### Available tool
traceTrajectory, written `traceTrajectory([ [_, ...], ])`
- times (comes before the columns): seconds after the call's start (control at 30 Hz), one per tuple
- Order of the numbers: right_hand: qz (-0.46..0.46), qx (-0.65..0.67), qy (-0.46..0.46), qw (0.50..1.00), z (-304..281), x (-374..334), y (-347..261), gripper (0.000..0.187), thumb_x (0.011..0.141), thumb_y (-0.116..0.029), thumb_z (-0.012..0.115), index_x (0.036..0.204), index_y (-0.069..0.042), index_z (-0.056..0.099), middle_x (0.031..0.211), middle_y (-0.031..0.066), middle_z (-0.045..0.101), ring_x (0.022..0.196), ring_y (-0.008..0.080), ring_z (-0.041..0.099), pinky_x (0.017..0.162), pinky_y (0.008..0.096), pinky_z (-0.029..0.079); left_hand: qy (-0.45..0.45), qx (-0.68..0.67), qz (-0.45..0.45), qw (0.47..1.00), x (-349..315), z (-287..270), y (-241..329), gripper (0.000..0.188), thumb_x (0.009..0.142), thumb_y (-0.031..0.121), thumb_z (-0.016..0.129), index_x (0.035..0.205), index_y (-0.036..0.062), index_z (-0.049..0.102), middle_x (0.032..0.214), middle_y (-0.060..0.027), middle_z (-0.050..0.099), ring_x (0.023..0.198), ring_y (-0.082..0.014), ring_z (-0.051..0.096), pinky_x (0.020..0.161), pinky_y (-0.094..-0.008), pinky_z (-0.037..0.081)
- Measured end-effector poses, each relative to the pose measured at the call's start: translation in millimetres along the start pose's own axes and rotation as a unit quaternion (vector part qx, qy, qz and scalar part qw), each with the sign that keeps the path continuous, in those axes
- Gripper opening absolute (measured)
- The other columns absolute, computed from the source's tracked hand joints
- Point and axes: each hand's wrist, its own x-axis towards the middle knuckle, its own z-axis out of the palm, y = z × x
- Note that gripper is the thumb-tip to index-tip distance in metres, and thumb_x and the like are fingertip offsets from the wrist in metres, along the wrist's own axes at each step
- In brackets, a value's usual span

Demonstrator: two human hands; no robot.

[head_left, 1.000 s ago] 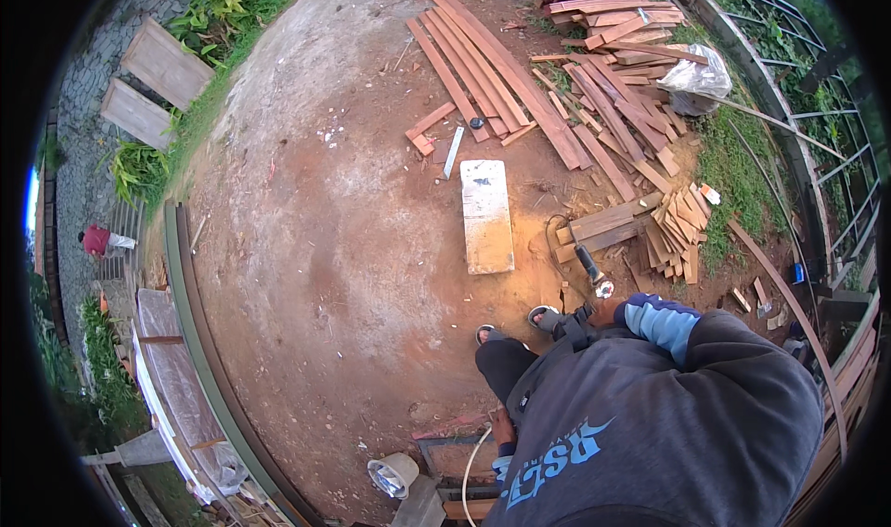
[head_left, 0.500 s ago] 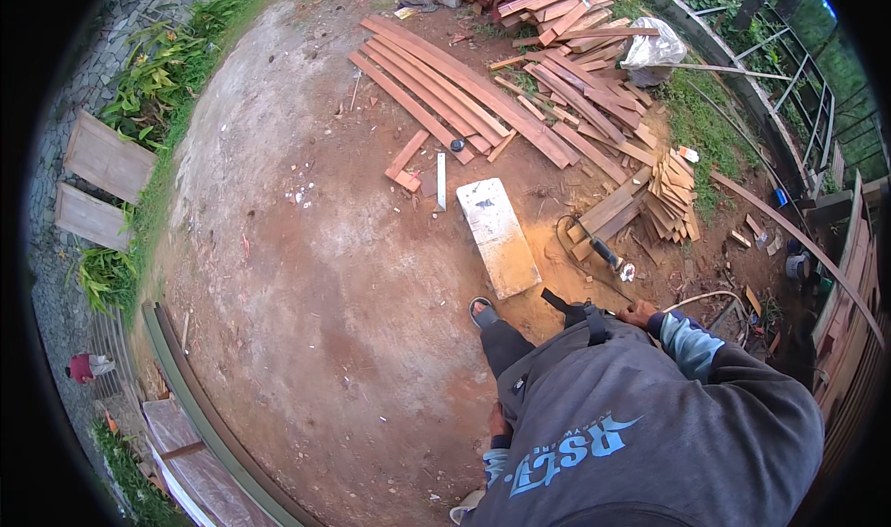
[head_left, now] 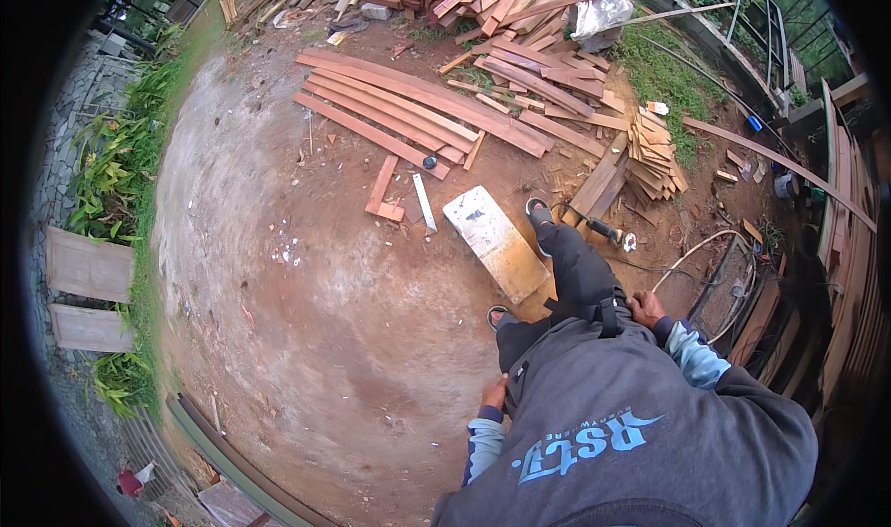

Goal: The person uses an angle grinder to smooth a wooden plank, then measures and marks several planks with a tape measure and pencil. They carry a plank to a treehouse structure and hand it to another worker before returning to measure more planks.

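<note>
My left hand (head_left: 496, 392) hangs beside my left hip, against the edge of the grey hoodie (head_left: 594, 416); its fingertips are mostly hidden. Curled at my right hip is my right hand (head_left: 642, 310), touching the dark trousers (head_left: 587, 272); what its fingers hold, if anything, is hidden. In front of my feet lies a white oblong block (head_left: 492, 234), its near half coated in orange sawdust. A corded power tool that looks like an angle grinder (head_left: 608, 232) rests on the ground to the right of my forward foot.
Long reddish planks (head_left: 390, 109) lie ahead, with a metal ruler (head_left: 424, 202) and a black round object (head_left: 430, 162) near them. Stacked short boards (head_left: 655, 156) and a lumber pile (head_left: 548, 72) stand ahead right. A pale hose (head_left: 691, 248) loops at right. Another person (head_left: 130, 481) is far left.
My right foot has come forward beside the block's right side. The view has turned, so the planks and block sit farther left. Both hands remain at my hips.
</note>
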Motion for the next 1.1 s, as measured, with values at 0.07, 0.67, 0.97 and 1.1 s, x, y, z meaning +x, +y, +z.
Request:
traceTrajectory([
  [0.07, -0.017, 0.013, -0.001, 1.0, 2.4, 24.1, 8.0, 0.031, 0.082, -0.024, 0.056, 0.077, 0.006, 0.061, 0.068, 0.0262, 0.058, 0.064, 0.036, 0.06, 0.062, 0.0453, 0.045, -0.01, -0.059, -0.005, 0.998, 11.2, -6.6, 19.4, 0.061, 0.085, 0.051, 0.056, 0.092, -0.0079, 0.066, 0.085, -0.026, 0.066, 0.082, -0.0334, 0.063, 0.073, -0.0397, 0.046],
  [0.67, 0.07, 0.042, -0.162, 0.983, -70.6, 248.2, 8.1, 0.034, 0.085, -0.03, 0.058, 0.095, 0.002, 0.062, 0.081, 0.0249, 0.064, 0.08, 0.037, 0.065, 0.07, 0.0417, 0.05, 0.099, 0.097, 0.037, 0.99, -11.9, -33.8, 413.5, 0.034, 0.084, 0.026, 0.06, 0.068, -0.0042, 0.059, 0.059, -0.0161, 0.056, 0.055, -0.0188, 0.05, 0.055, -0.0363, 0.041],
  [0.97, 0.11, 0.258, -0.055, 0.958, 10.9, 240.9, 79.5, 0.01, 0.081, -0.003, 0.056, 0.086, 0.004, 0.061, 0.081, 0.0221, 0.064, 0.079, 0.0346, 0.063, 0.069, 0.0395, 0.047, 0.04, 0.182, 0.198, 0.962, -17.8, -49.1, 526.0, 0.035, 0.081, 0.025, 0.06, 0.064, -0.0044, 0.051, 0.058, -0.0195, 0.049, 0.053, -0.0251, 0.048, 0.054, -0.0399, 0.039],
  [1.1, 0.117, 0.27, -0.102, 0.95, -83.9, 258.2, -29.7, 0.012, 0.086, -0.005, 0.054, 0.084, 0.006, 0.06, 0.08, 0.0177, 0.065, 0.074, 0.023, 0.06, 0.066, 0.0355, 0.046, 0.009, 0.206, 0.154, 0.966, 3.6, -57.6, 539.4, 0.034, 0.08, 0.023, 0.06, 0.064, -0.0043, 0.05, 0.055, -0.0171, 0.045, 0.051, -0.021, 0.045, 0.052, -0.0378, 0.037],
])
